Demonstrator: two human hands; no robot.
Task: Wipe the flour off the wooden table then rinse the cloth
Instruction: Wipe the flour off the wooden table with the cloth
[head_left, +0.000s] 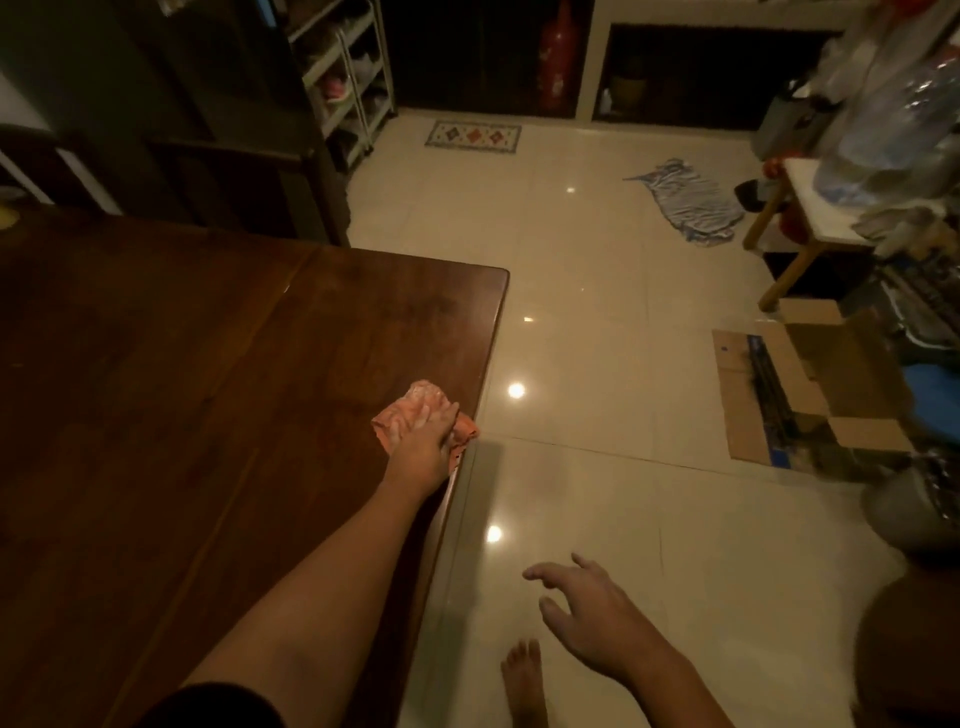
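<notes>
Orange cloth (389, 423), crumpled and whitish in patches, lies under your left hand (422, 446), whose fingers press flat on it at the dark wooden table's (208, 364) right edge. Your right hand (587, 610) hovers beside the table, fingers spread and empty, over glossy cream floor tiles (597, 291).

Tabletop (208, 364) open leftward; floor (597, 291) open rightward

Patterned mat (472, 136) far off on my tiled floor (571, 291), red cylinder (558, 52) beyond it. White shelf rack (353, 78) far left. Crumpled blue-grey rag (685, 200) far right. Open cardboard box (789, 395) right, nearer.
</notes>
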